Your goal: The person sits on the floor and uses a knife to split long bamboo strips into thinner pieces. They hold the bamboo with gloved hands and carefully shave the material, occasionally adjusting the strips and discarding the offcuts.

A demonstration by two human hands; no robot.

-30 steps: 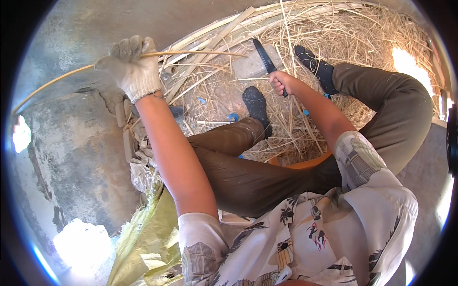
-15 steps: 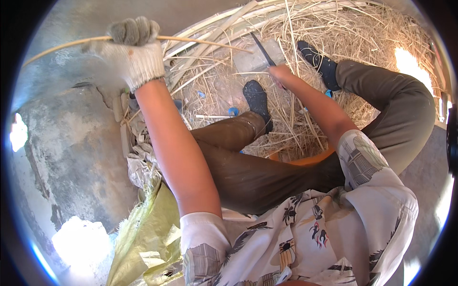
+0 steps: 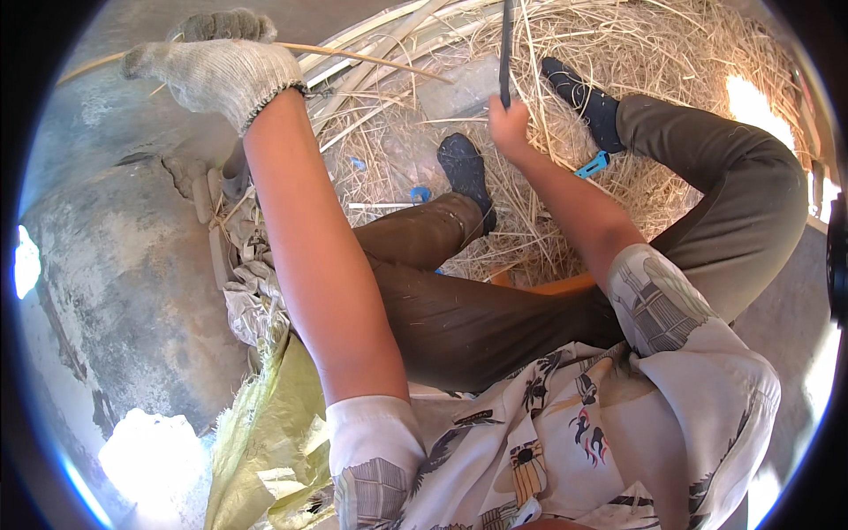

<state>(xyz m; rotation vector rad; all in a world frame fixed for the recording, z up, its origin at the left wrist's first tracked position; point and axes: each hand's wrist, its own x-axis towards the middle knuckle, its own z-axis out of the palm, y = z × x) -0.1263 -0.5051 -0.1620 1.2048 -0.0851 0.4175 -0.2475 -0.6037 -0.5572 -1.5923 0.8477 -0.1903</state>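
My left hand (image 3: 216, 75), in a knitted work glove, is raised at the upper left. Its fingers are wrapped round a long thin bamboo strip (image 3: 362, 58), which sticks out on both sides of the fist. The strip's right end hangs over a flat grey block (image 3: 461, 88) on the floor. To the right of that block, my bare right hand (image 3: 510, 128) grips a knife (image 3: 506, 44) with a long, narrow dark blade. The blade points away from me, up to the far edge of the view, and is apart from the strip. The knife's handle is hidden in my fist.
Thin shavings (image 3: 671, 71) cover the floor ahead, with longer pale strips (image 3: 389, 49) lying behind the block. My dark-shod feet (image 3: 466, 172) rest among them. A blue plastic piece (image 3: 592, 165) lies by my right foot; a yellow-green sack (image 3: 274, 433) is at my left side.
My left hand has turned and moved up and slightly left with the strip. The knife, earlier slanting to the left, now points nearly straight away, and my right hand has risen a little.
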